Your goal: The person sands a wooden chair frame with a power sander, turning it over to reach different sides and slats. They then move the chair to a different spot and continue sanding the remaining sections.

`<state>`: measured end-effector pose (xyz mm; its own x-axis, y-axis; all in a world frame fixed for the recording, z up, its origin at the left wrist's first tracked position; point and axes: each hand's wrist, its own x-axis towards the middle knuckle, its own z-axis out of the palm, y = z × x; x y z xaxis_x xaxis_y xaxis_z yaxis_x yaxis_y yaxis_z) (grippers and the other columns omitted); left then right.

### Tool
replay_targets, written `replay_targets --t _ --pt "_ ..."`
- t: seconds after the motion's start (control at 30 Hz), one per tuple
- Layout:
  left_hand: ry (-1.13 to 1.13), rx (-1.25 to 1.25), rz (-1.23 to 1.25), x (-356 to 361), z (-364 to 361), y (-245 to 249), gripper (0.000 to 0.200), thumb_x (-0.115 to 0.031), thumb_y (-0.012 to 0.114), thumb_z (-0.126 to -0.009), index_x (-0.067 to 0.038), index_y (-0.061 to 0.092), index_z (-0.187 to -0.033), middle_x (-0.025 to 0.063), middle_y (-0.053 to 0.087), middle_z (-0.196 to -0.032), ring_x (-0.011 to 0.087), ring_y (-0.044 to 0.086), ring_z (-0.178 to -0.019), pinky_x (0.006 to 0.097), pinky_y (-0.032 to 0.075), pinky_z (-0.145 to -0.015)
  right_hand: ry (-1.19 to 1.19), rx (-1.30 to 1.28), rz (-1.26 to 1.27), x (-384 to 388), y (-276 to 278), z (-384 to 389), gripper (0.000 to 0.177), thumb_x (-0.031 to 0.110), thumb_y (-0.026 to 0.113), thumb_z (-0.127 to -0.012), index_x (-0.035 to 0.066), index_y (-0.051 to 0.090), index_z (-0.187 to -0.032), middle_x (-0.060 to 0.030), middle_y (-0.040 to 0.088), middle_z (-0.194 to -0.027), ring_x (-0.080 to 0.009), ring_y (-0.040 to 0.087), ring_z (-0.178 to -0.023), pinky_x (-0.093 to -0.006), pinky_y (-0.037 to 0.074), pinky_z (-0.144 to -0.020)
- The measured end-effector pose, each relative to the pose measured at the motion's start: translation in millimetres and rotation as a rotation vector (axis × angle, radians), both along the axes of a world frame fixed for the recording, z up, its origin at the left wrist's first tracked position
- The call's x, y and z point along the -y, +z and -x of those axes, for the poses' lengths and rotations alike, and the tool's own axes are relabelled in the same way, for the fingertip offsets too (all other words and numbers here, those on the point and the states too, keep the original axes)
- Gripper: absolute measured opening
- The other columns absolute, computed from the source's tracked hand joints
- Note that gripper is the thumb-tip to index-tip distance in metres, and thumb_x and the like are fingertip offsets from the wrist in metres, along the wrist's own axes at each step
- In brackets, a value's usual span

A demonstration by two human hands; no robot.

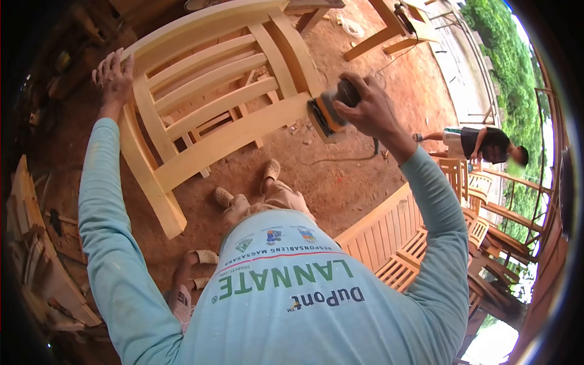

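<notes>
A pale slatted wooden chair frame (243, 125) stands tilted in front of me, with curved slats between its side posts. My left hand (114, 78) is at its upper left corner, fingers curled over the wood. In my right hand (372, 106) is an orange and black power sander (330, 115), gripped by its dark top knob. The sander's pad sits right at the right end of the frame's near rail, and its edges look slightly blurred.
A cord (340, 160) runs over the reddish dirt floor. Slatted wooden benches (383, 228) line the right side, near a standing person (483, 145). Scrap boards (45, 255) lean at the left. Another wooden piece (371, 44) stands at the back. A clog-shod foot (205, 257) shows beside me.
</notes>
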<state>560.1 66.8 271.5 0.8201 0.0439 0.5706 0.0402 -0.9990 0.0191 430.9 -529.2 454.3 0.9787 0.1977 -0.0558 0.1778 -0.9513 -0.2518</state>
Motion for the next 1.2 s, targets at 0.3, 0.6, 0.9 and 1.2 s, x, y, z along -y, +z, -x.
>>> replay_targets --t 0.3,0.6,0.9,1.2 --pt "0.003 0.015 0.008 -0.3 -1.0 -0.6 0.059 -0.061 0.044 -0.106 -0.023 0.056 -0.149 0.0074 0.056 -0.152 0.0302 0.045 -0.145 0.0583 0.023 -0.122 0.030 -0.287 0.089 26.5 38.5 36.4 0.061 0.035 0.075 -0.084 0.017 0.061 -0.140 -0.0195 0.062 -0.119 -0.0368 0.066 -0.107 -0.0448 0.054 -0.094" --pt "-0.022 0.014 0.026 0.2 1.5 3.6 0.058 -0.060 0.043 -0.106 -0.022 0.056 -0.149 0.0078 0.056 -0.152 0.0302 0.046 -0.145 0.0574 0.024 -0.122 0.032 -0.205 0.046 17.7 26.0 25.6 0.060 0.036 0.075 -0.082 0.019 0.063 -0.138 -0.0195 0.061 -0.109 -0.0384 0.066 -0.098 -0.0473 0.054 -0.087" --pt "0.011 0.013 -0.009 0.4 -0.2 1.3 0.057 -0.059 0.046 -0.106 -0.022 0.056 -0.148 0.0066 0.056 -0.152 0.0296 0.046 -0.144 0.0578 0.024 -0.122 0.018 -0.229 0.105 18.9 32.7 30.9 0.061 0.037 0.075 -0.081 0.023 0.062 -0.138 -0.0192 0.061 -0.110 -0.0383 0.066 -0.100 -0.0470 0.054 -0.088" --pt "-0.002 0.023 -0.014 -2.9 -2.3 -1.8 0.056 -0.059 0.047 -0.105 -0.024 0.056 -0.148 0.0064 0.057 -0.151 0.0293 0.047 -0.143 0.0579 0.026 -0.121 0.035 -0.247 0.151 31.7 41.7 40.7 0.057 0.032 0.077 -0.082 0.019 0.061 -0.135 -0.0173 0.060 -0.110 -0.0363 0.067 -0.099 -0.0460 0.054 -0.086"
